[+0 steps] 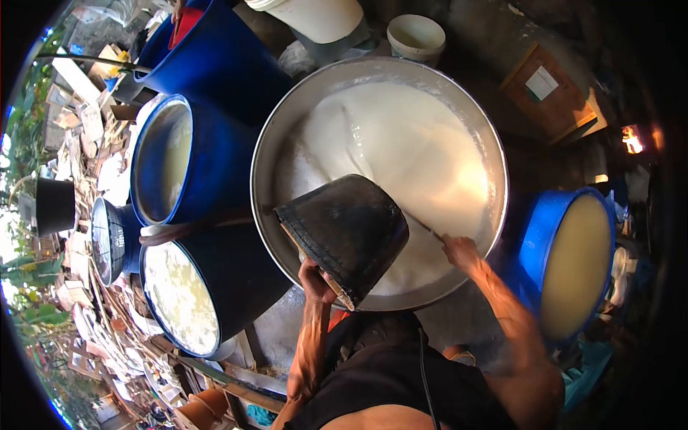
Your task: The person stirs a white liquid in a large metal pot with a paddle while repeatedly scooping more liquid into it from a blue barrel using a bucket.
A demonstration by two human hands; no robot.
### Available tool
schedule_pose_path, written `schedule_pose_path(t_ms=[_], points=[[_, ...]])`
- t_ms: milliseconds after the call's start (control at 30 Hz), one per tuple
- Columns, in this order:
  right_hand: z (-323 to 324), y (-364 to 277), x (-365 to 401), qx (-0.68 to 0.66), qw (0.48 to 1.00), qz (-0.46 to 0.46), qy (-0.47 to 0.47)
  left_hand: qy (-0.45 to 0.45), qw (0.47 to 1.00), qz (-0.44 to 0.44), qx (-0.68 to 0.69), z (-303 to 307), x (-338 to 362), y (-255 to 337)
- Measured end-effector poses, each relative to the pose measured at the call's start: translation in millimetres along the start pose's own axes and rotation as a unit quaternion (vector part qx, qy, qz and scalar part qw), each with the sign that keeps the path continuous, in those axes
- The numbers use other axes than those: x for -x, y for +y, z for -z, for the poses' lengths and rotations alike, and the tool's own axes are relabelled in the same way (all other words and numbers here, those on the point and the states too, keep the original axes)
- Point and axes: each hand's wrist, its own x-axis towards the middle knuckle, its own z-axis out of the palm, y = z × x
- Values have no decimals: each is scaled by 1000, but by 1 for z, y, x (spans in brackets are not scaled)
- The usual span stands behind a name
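A wide metal vat point(378, 66) of milky white liquid point(401, 136) stands right before me. My left hand point(315, 281) grips the rim of a black bucket point(351, 233), which is tipped on its side over the near left part of the vat. Its mouth faces the lower left and its inside is hidden. Over the vat's right side, my right hand point(461, 252) is closed round the end of a thin dark stick-like handle point(426, 226). The handle slants toward the bucket, and its far end is hidden behind it.
Blue barrels point(222, 64) line the left, one filled with a whitish curdy mass point(183, 301). Another blue barrel point(530, 244) of yellowish liquid stands at right. White buckets point(416, 37) sit behind the vat. A fire point(632, 140) glows far right; scrap wood point(86, 136) lies far left.
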Motion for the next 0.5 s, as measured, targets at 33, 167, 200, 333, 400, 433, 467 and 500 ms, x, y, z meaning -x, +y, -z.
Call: schedule_pose_path(t_ms=[33, 167, 200, 333, 400, 433, 467, 500], points=[[4, -7, 15, 1, 1000, -3, 3, 0, 1000, 0, -1, -1, 0, 0], [50, -12, 60, 48, 997, 60, 16, 33, 999, -19, -26, 3, 1, 1], [68, -11, 68, 51, 994, 93, 25, 34, 999, -19, -28, 4, 0, 2], [185, -24, 38, -185, 957, -109, -194, 25, 1000, -2, -18, 4, 0, 3], [194, -25, 25, -251, 944, -158, -141, 20, 1000, 1, -18, 3, -1, 4], [199, -36, 12, -269, 935, -205, -102, 20, 1000, 2, -18, 3, -2, 4], [204, -46, -3, -286, 923, -251, -64, 12, 1000, 1, -15, 4, -2, 4], [169, -16, -23, -291, 937, -195, -2, 9, 1000, -1, -13, 5, -2, 5]])
